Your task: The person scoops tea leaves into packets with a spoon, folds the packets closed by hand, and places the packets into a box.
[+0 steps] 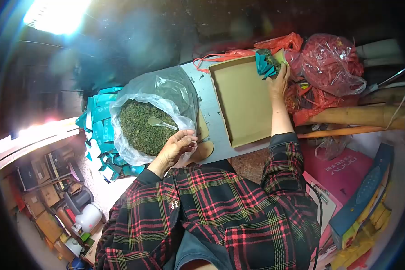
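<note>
A clear plastic bag (144, 99) full of dried green leaves (141, 123) stands open at the left of the table, with a pale spoon (161, 123) lying on the leaves. My left hand (177, 146) is at the bag's near right edge, its fingers bent together; whether they pinch the plastic is unclear. Over the far right corner of a shallow cardboard box (243, 108), my right hand (280, 81) holds a bunch of teal packets (265, 65). Many more teal packets (104, 130) lie in a pile left of the bag.
Red plastic bags (330, 65) sit right of the box, above bamboo poles (355, 116). A pink bag (337, 171) and a blue box (364, 193) are at the lower right. Shelves with boxes and a white container (89, 218) stand at the lower left.
</note>
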Demonstrator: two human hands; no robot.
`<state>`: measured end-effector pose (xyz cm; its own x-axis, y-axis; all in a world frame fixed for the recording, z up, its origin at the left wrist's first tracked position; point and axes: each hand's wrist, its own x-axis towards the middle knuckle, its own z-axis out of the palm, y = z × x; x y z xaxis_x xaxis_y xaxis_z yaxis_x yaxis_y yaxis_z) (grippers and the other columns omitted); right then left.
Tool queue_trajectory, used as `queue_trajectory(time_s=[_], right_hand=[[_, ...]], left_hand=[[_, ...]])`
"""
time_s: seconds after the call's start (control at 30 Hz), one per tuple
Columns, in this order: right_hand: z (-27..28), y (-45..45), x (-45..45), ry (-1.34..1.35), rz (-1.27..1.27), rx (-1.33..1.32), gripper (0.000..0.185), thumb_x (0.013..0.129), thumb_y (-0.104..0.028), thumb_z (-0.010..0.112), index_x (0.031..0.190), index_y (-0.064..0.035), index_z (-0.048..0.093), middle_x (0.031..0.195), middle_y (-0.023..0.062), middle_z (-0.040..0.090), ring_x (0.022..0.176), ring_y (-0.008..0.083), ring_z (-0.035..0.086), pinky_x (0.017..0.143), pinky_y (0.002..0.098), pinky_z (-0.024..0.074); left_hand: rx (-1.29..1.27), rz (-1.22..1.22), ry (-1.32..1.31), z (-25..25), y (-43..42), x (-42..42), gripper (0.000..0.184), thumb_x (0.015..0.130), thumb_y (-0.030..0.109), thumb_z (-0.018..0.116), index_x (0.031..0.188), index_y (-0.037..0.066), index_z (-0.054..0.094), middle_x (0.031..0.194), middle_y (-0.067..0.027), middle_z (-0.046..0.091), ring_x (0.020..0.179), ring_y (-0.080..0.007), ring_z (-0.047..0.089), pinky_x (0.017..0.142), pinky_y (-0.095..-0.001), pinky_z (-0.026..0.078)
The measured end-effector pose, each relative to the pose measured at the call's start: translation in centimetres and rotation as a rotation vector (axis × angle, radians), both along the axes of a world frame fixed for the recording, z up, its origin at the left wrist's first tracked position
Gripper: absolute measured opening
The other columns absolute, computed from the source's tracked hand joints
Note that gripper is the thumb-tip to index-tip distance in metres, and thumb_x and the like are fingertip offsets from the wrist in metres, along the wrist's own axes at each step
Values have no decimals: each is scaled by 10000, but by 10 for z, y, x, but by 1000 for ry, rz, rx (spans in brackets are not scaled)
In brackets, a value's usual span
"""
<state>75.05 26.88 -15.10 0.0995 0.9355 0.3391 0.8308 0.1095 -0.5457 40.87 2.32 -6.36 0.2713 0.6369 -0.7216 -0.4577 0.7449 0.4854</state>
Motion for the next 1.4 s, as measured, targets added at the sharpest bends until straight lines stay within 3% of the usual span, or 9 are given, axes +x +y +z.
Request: queue_trajectory(time_s=[0.17,0.27,0.33,0.47,0.73,0.9,1.07,1.27,1.4], right_hand=[[8,-8,-10,-187,53,175,739,659,-26,677,1317,-18,341,1356,257,336,1232,426,356,1015,432,345],[-13,-11,-33,-338,353,118,661,703,-42,637,1308,-18,371,1321,230,413,1225,399,393,993,433,367],[-17,-12,-61,-175,433,-237,614,715,-31,586,1300,-33,398,1261,206,490,1188,371,450,961,435,397],[-53,25,-74,63,133,-171,616,701,7,553,1296,-50,405,1228,209,521,1131,356,514,911,430,439],[-69,44,-67,204,-42,-58,585,690,19,538,1261,-53,435,1112,206,596,1012,340,598,836,405,485],[-76,45,-69,315,26,-218,582,698,9,556,1264,-68,442,1122,230,575,1056,378,547,882,420,440],[-95,51,-64,201,108,-170,553,723,1,542,1267,-51,458,1068,185,617,913,287,626,805,380,482],[-103,62,-60,269,248,-289,559,738,-13,568,1284,-64,458,1110,180,607,975,280,605,821,346,476],[-55,32,-85,303,246,-248,552,740,-3,549,1282,-48,455,1150,179,597,1002,258,601,849,330,464]], left_hand=[[-15,12,3,-3,0,-1,363,889,167,587,1208,37,472,1071,-80,600,924,-168,594,830,-298,481],[-16,3,5,-3,1,1,363,888,164,588,1208,37,474,1065,-80,602,923,-168,593,828,-298,481],[-15,1,11,-4,1,2,363,887,162,588,1208,37,475,1063,-79,603,922,-168,592,828,-297,480],[-9,17,1,-4,-1,2,369,883,162,593,1210,37,475,1051,-78,606,924,-171,591,827,-297,479],[-25,32,16,-1,-2,1,378,884,160,593,1216,29,467,1049,-80,608,908,-172,592,831,-294,477],[-15,34,16,-3,-5,1,366,886,148,590,1207,18,471,1048,-85,608,903,-172,592,827,-290,479],[9,71,-12,-9,-10,0,351,886,140,593,1189,7,477,1032,-97,610,884,-169,596,807,-281,483],[43,199,19,-6,-24,-3,337,847,145,622,1137,5,519,888,-54,615,779,-114,581,689,-234,476],[177,196,174,9,-39,-34,304,825,155,635,1083,12,561,842,-45,621,741,-113,587,670,-246,480]])
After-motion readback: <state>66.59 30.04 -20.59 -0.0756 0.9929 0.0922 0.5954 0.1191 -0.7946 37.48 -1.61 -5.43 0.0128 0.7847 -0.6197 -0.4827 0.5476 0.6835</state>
